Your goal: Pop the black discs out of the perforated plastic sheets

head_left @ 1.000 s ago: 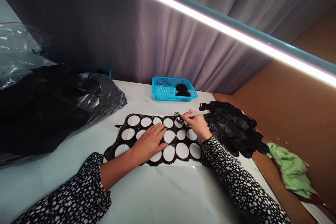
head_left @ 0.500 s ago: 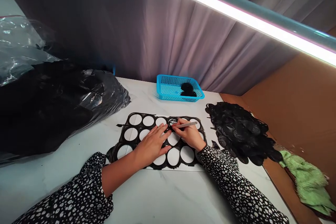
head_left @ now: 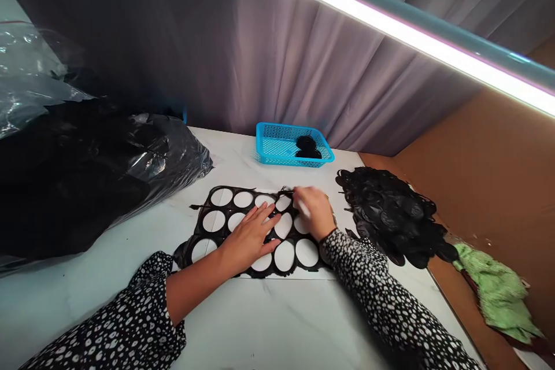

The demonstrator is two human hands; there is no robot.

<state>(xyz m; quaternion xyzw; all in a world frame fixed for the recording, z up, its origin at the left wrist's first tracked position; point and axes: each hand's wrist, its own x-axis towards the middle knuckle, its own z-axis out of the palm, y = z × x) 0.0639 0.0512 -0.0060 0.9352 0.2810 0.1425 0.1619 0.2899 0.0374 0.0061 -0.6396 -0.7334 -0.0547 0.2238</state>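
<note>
Black punched sheet [head_left: 243, 225] lies flat mid-table under the spread, empty left hand [head_left: 249, 237], pinned against sliding, while the blurred right hand [head_left: 313, 212] pinches a thin white tool (tweezers, perhaps) at its far edge.

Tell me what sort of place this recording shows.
Probably a small hand-work station in a workshop: a white marble-look tabletop screened by grey curtain under a long strip light, with a black punched-out sheet with round holes, a heap of black cut discs and a blue plastic mesh basket.

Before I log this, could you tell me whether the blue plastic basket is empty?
No, the blue plastic basket holds a few black round pieces.
</note>
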